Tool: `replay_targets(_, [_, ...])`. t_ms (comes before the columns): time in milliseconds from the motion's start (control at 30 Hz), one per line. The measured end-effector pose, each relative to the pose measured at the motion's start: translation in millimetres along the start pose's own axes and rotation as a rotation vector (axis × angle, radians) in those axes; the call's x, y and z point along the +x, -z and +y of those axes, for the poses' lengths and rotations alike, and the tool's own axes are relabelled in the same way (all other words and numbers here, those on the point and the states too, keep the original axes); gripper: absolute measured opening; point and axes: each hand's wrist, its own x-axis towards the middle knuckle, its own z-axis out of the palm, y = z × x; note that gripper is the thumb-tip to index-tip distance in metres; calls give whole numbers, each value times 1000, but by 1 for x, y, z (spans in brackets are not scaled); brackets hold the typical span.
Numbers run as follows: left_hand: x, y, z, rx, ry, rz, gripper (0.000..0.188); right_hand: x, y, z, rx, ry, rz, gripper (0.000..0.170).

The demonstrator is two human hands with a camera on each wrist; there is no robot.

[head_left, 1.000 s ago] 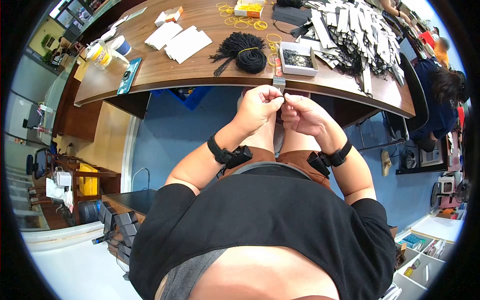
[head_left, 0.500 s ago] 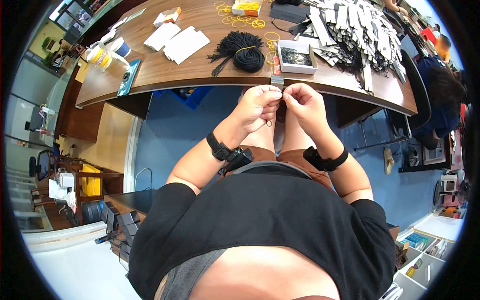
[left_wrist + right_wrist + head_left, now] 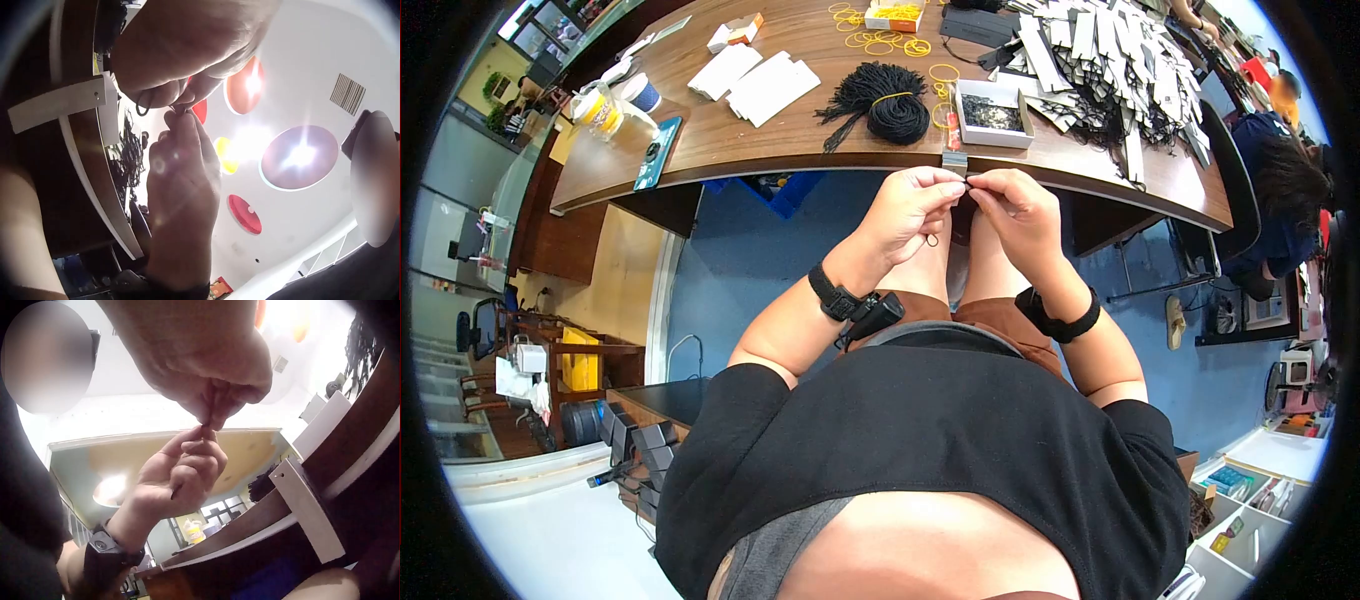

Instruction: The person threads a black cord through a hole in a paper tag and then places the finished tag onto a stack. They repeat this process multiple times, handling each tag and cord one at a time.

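Observation:
Just in front of the table edge, both hands meet at the fingertips. The left hand pinches a thin dark cord between thumb and forefinger, and a small dark loop shows below its curled fingers. From the other side, the right hand pinches the same cord. In the left wrist view the loop hangs beside the left fingers, facing the right hand. The right wrist view has the left hand below the right hand; the pinched part is mostly hidden by fingertips.
On the table lie a black cord bundle, an open white box of small dark pieces, piled white tags, white strips, yellow bands and a phone. A metal piece projects at the front edge.
The right hand has turned, its loosely spread fingers now curled toward the left hand. The dark loop has come into view under the left hand. The hands remain together at the table edge.

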Motion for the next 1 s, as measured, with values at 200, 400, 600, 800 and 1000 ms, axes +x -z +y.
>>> replay_targets(200, [1,6,1,237,-96,15,11,3,2,-5,-91,-9,-24,8])
replay_targets(400, [6,0,-11,448,-323,79,15,2,8,-9,-93,2,24,8])
replay_targets(600, [1,-3,-9,478,-325,94,13,-10,7,2,48,-127,30,6])
replay_targets(800, [2,-6,-13,466,-363,115,11,-16,-1,18,876,-596,7,9])
replay_targets(1000, [6,2,-13,612,-336,97,10,-10,0,23,949,-697,-9,13])
